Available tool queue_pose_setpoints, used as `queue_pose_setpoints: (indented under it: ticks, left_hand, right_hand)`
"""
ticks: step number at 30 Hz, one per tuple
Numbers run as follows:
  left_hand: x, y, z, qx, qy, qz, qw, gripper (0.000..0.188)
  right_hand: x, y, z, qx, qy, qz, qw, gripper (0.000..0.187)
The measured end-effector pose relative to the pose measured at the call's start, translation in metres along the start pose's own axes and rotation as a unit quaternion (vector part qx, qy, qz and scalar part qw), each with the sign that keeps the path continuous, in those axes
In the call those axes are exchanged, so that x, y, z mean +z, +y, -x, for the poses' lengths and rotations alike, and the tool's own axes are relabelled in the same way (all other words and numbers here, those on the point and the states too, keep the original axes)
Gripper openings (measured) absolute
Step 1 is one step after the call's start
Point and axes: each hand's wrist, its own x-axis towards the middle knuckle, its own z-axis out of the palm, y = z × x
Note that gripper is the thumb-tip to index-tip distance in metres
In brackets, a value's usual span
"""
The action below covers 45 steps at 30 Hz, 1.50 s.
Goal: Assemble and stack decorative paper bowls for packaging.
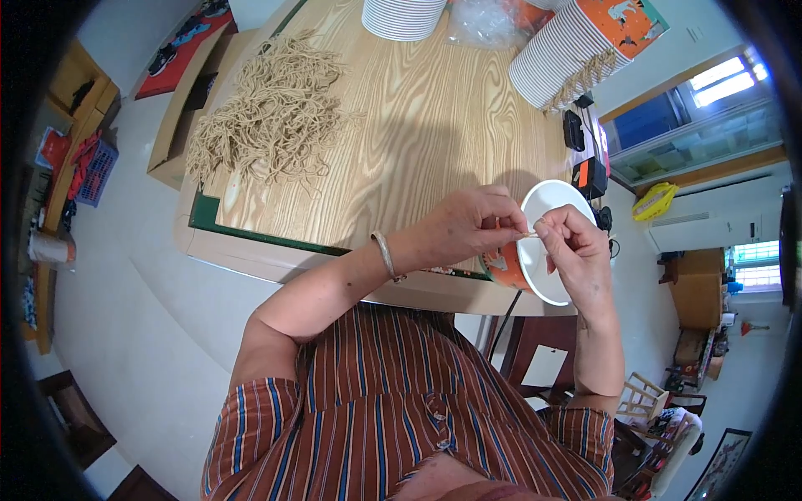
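At the table's near right, an orange paper bucket [505, 267] with a white inside lies tipped, its mouth toward the right. My left hand [478, 219] reaches across to its rim, thumb and forefinger pinched together. My right hand [580, 252] is over the bucket's mouth, also closed in a pinch. A short bit of thin tan cord seems to run between the two sets of fingertips; most of it is hidden by the fingers. A loose heap of tan cords [271, 117] covers the table's far left.
Nested paper buckets [555, 63] lean at the far right, with cord handles bunched on their side. Another white stack [403, 18] and a clear plastic bag [489, 23] are at the back. Black devices [589, 177] line the right edge; a cardboard box [171, 138] stands left.
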Motion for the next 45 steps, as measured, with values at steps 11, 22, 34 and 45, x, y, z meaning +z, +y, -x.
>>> queue_pose_setpoints:
  ticks: [11,22,34,45]
  left_hand:
    - [0.004,-0.003,0.01,0.014,0.071,-0.016,0.997,0.01]
    - [0.019,-0.01,0.022,-0.021,0.139,0.045,0.989,0.009]
    - [0.029,-0.018,0.027,0.069,0.145,-0.151,0.975,0.009]
    - [0.04,-0.01,0.028,-0.015,0.186,-0.063,0.98,0.009]
  right_hand:
    - [0.002,-0.001,0.001,0.001,-0.014,-0.02,1.0,0.005]
    - [0.006,-0.002,-0.005,-0.012,-0.016,0.011,1.0,0.004]
    - [0.006,-0.013,-0.009,-0.041,-0.043,0.121,0.991,0.004]
    - [0.003,-0.024,-0.01,-0.008,-0.035,0.162,0.986,0.006]
